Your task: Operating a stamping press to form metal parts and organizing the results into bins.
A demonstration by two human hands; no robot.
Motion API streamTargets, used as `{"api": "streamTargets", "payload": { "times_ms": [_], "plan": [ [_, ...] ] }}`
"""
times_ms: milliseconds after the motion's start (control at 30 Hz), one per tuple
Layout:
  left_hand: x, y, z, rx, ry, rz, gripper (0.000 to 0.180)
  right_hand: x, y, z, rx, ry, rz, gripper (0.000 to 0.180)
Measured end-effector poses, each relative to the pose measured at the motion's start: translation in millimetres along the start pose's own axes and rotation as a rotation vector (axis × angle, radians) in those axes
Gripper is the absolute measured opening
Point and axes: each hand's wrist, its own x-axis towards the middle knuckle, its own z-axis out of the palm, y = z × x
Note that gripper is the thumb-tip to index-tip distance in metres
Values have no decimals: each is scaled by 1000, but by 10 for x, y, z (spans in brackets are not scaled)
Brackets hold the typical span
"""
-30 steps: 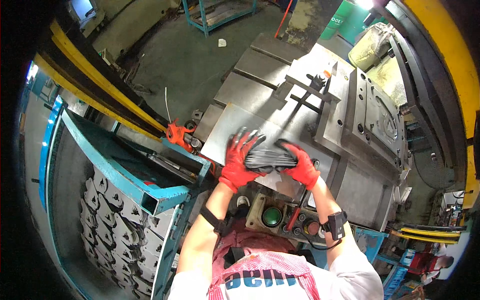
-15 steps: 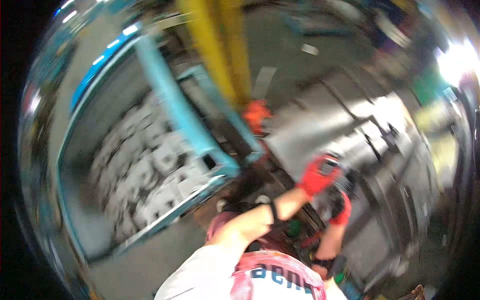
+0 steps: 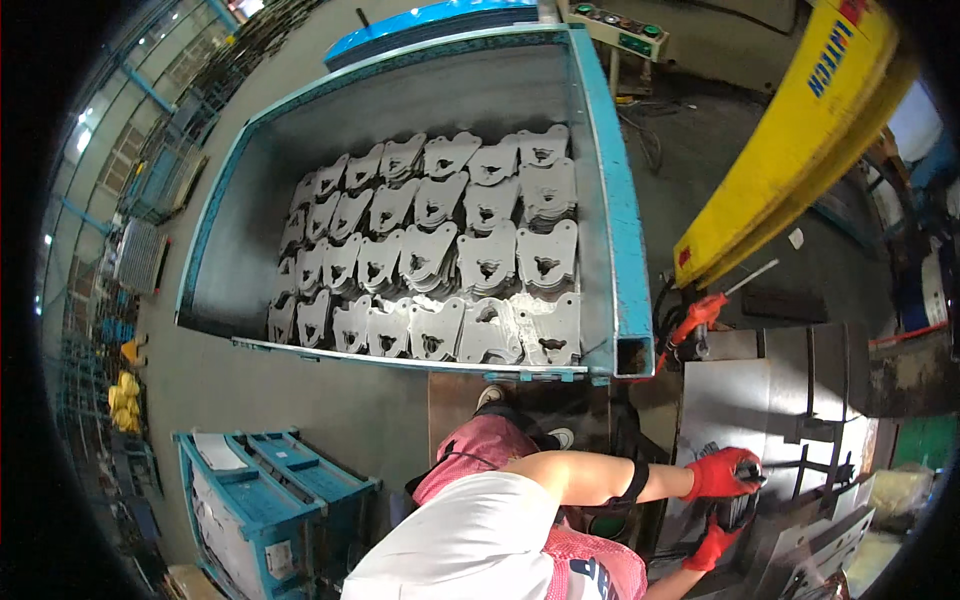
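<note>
My left hand (image 3: pixel 722 473), in a red glove, reaches to the right over a shiny metal table (image 3: pixel 722 395). Its fingers are curled closed near a small dark grey, ridged shape. Just below it, my right hand (image 3: pixel 716 545) wears a red glove with dark fingers, which are bent up toward the left hand. The two hands almost meet, and whatever lies between them is too small and covered to name. Left of the hands, a large blue metal bin (image 3: pixel 632 250) holds rows of stacked flat grey metal plates (image 3: pixel 436 262) with cut-out holes.
A yellow post (image 3: pixel 790 150) leans at the upper right, near an orange-red tool (image 3: pixel 697 318) by the bin's corner. Flat metal pieces (image 3: pixel 815 550) stand beside the right hand. Blue crates (image 3: pixel 270 500) sit at the lower left. A button panel (image 3: pixel 620 32) is behind the bin.
My view has swung left, so the whole bin shows and the picture is sharper. Both gloved hands now appear lower and farther right, still close together over the metal table.
</note>
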Motion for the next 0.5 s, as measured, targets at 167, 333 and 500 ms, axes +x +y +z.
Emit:
{"api": "streamTargets", "payload": {
  "times_ms": [167, 333, 500],
  "plan": [
    [43, 53, -196, 3, -125, -34, 46, 206, 798, 1, 100, 5, -174, 76],
    [196, 184, -824, 788, -398, 375, 121, 470, 1307, -245, -126, -88, -278, 67],
    [187, -190, -542, 965, -569, 358, 105, 212, 764, -176, -160, -49, -272, 58]
  ]
}}
